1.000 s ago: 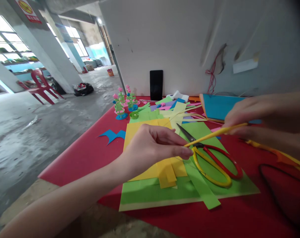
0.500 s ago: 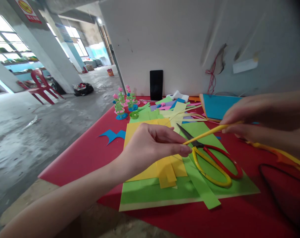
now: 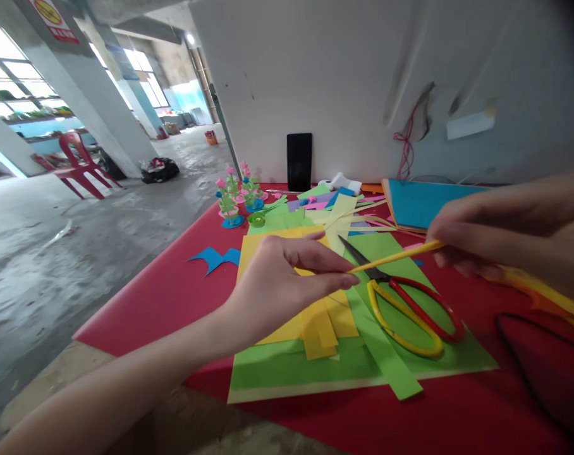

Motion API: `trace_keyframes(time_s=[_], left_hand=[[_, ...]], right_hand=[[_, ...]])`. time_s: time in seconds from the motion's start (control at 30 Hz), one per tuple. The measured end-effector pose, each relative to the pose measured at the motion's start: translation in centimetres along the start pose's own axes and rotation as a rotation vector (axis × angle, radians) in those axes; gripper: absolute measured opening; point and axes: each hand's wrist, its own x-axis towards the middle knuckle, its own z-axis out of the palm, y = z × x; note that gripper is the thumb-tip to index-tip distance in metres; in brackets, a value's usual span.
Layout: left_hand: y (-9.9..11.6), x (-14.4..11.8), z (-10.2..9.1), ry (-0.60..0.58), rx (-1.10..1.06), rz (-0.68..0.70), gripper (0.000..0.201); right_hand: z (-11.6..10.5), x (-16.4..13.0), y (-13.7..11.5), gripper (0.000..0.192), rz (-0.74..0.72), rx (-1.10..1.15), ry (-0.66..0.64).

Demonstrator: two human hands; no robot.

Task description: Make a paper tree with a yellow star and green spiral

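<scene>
- Left hand (image 3: 282, 278): nearest the camera, forearm reaching in from the lower left. Thumb and forefinger are pinched shut on the near end of a yellow paper strip (image 3: 394, 258).
- Right hand (image 3: 509, 230): enters from the right edge. Fingertips are closed on the far end of the same strip. The strip spans the gap between both hands, taut and slightly slanted, held clear above the table.
- Directly under the strip: scissors (image 3: 403, 297) with one yellow and one red handle lie flat and untouched on a green sheet (image 3: 291, 370). Blades are closed, pointing away from the camera.
- Yellow sheet (image 3: 263, 253) lies on the green one, beneath the left hand. Several short yellow strips (image 3: 322, 328) hang at its near edge, and a loose green strip (image 3: 386, 357) lies beside them.
- Progress, as a judgement: cutting appears largely done, given the number of strips already lying about; the strip in hand is straight and unshaped, so any forming of it remains.
- Red table cover (image 3: 173, 297): a blue paper cut-out (image 3: 215, 259) lies to the left.
- Further back: mixed coloured scraps (image 3: 329, 212) and finished small paper trees (image 3: 237, 196) on blue bases.
- Rear: a blue sheet stack (image 3: 420, 202) and a dark phone (image 3: 299, 161) upright against the wall.
</scene>
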Motion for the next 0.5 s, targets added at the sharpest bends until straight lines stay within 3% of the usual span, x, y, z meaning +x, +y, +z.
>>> trace_keyframes(time_s=[0.13, 0.23, 0.37, 0.5], left_hand=[[-0.3, -0.2, -0.4, 0.143, 0.311, 0.334, 0.006], [-0.2, -0.3, -0.8, 0.183, 0.456, 0.451, 0.011], [0.4, -0.2, -1.1, 0.141, 0.45, 0.334, 0.009], [1.0, 0.1, -1.3, 0.047, 0.299, 0.171, 0.005]], right_hand=[[0.0, 0.1, 0.8, 0.01, -0.017, -0.035, -0.109], [0.2, -0.1, 1.2, 0.009, 0.0, -0.055, -0.111], [0.4, -0.4, 1.1, 0.01, -0.009, -0.03, -0.126], [0.2, -0.4, 0.8, 0.017, -0.049, -0.123, -0.035]])
